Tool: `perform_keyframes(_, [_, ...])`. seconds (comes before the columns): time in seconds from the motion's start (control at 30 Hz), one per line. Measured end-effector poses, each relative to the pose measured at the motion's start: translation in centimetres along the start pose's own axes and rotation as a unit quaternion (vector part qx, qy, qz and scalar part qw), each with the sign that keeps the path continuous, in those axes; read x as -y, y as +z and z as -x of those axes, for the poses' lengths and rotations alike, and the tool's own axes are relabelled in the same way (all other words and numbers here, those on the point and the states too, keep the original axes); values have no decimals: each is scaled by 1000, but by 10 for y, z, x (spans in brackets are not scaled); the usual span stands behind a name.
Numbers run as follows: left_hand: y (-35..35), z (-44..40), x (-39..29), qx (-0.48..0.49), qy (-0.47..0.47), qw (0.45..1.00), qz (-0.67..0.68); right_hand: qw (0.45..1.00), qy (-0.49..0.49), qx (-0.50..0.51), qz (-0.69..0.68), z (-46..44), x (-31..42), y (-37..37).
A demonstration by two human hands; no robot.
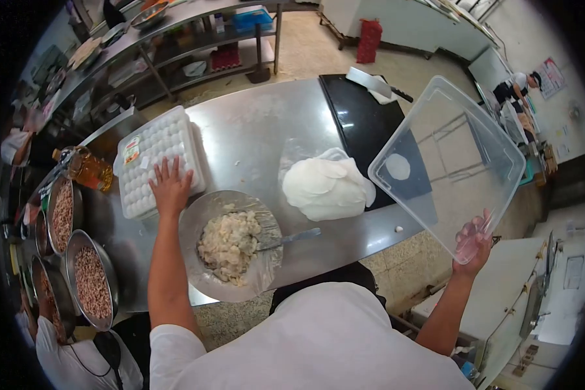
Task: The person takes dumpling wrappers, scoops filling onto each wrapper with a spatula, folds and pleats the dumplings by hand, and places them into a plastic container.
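My left hand point(173, 188) lies with fingers spread on a white plastic tray point(194, 140) with rows of small rounded white shapes and a label. My right hand point(473, 246), raised over the right side, grips the corner of a clear rectangular plastic container point(445, 175). A pale round spot point(397, 166) shows through or on the container; I cannot tell which. Between my arms stands a wide bowl point(198, 270) of pale lumpy filling point(231, 244) with a spatula-like utensil point(292, 238) in it. A pile of white round wrappers point(328, 185) sits right of the bowl.
A cleaver point(368, 82) lies on a black board point(344, 97) at the table's far right. Metal bowls of reddish-brown grains point(91, 279) and an oil bottle point(88, 169) stand left. Another person's white sleeve point(55, 341) is at lower left. A shelved metal counter point(195, 42) is behind.
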State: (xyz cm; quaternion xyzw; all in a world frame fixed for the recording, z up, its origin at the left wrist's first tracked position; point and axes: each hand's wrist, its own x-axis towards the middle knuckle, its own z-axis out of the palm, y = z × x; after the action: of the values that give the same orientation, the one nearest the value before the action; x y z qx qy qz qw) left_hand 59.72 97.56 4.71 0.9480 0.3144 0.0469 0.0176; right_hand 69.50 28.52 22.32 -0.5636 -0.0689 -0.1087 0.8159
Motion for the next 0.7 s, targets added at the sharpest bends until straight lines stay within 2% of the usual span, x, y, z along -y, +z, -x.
perform_keyframes(0.17, [0,0,2,0,-9,1000,-23,997,16,-71,14,-16,-16,-61])
perform_keyframes(0.27, [-31,6,-47,-48,-17,999,-19,994,38,-96,18,-42,-37,-98])
perform_keyframes(0.33, [-40,-6,-78,-166,144,956,195,994,56,-91,21,-64,-49,-120])
perform_keyframes(0.37, [-66,0,-127,-147,161,942,253,994,63,-86,16,-76,-53,-131])
perform_keyframes(0.43, [-100,9,-216,-28,205,926,317,994,78,-69,11,-101,-64,-148])
perform_keyframes(0.47, [-108,15,-259,4,250,931,267,994,83,-65,5,-114,-68,-153])
perform_keyframes(0.5, [-121,25,-306,79,259,922,277,995,83,-58,-4,-125,-69,-157])
perform_keyframes(0.53, [-109,25,-340,112,318,911,238,995,84,-53,-10,-134,-69,-164])
perform_keyframes(0.6, [-100,36,-414,228,335,876,262,995,92,-44,-16,-152,-72,-183])
perform_keyframes(0.67, [-45,43,-469,220,402,858,232,995,96,-32,-23,-169,-74,-200])
perform_keyframes(0.7, [-31,49,-497,222,400,863,213,995,93,-29,-29,-176,-74,-210])
